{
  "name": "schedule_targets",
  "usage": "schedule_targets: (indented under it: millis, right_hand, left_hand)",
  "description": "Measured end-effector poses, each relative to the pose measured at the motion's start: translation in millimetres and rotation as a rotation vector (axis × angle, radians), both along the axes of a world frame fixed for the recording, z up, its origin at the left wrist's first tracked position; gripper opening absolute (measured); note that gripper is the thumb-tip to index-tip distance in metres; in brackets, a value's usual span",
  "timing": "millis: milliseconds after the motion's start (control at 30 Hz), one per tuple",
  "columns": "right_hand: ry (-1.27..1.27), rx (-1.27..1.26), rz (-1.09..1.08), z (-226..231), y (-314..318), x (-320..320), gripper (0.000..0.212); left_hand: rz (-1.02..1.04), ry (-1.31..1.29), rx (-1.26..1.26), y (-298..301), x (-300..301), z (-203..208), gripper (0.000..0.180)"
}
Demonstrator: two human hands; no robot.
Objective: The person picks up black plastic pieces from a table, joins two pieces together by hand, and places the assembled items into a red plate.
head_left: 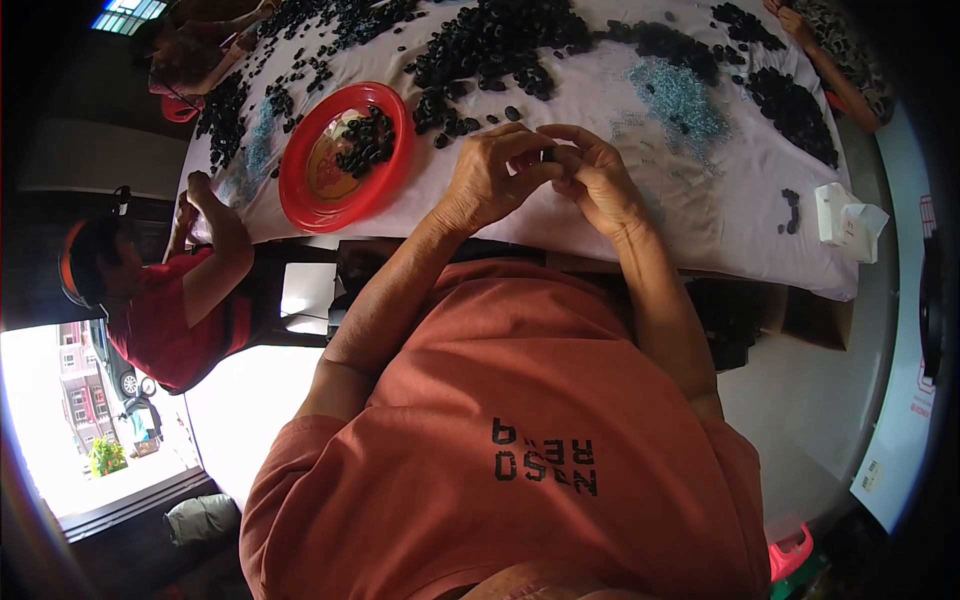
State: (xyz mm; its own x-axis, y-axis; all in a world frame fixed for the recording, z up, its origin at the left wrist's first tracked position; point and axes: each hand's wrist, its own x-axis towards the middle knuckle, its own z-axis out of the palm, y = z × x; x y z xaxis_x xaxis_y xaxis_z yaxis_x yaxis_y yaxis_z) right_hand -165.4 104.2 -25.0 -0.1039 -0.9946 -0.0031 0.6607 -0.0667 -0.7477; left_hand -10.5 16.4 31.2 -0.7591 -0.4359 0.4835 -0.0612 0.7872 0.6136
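Over the near part of the cloth-covered table [560, 220], my left hand [488, 178] and my right hand [600, 182] meet at the fingertips. Pinched between them is a small black piece [548, 155], mostly hidden by the fingers; its exact kind is too small to tell. Both hands are closed on it. Left of my hands sits a red plastic basin [290, 195] with a heap of small black round pieces [368, 145] in it. A large pile of similar black pieces [500, 45] spreads beyond my hands.
Small light-blue pieces [680, 100] lie heaped at the right, near more black piles [790, 110]. A white tissue box [845, 225] stands at the right edge. A person in red [175, 320] sits at the left; other people's arms [840, 80] reach in at the far corners.
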Motion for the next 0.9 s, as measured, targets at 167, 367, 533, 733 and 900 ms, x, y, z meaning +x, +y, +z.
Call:
schedule_targets:
  millis: [167,367,533,733,900]
  right_hand:
    - [-0.019,0.006,-0.015,6,2,4,0.03]
    - [0.038,0.053,-0.248,2,-2,-4,0.026]
    - [0.051,0.061,-0.446,-2,-5,-5,0.021]
    - [0.353,0.087,-0.607,3,-3,4,0.017]
    - [0.552,0.134,-0.674,7,-2,10,0.017]
  left_hand:
    - [0.033,-0.067,0.062,0,2,2,0.028]
    - [0.403,0.101,0.212,-37,25,-27,0.028]
    - [0.717,0.051,0.018,-82,79,-36,0.033]
    - [0.882,-0.121,-0.151,-100,119,-38,0.028]
    - [0.943,-0.079,-0.379,-102,119,-42,0.019]
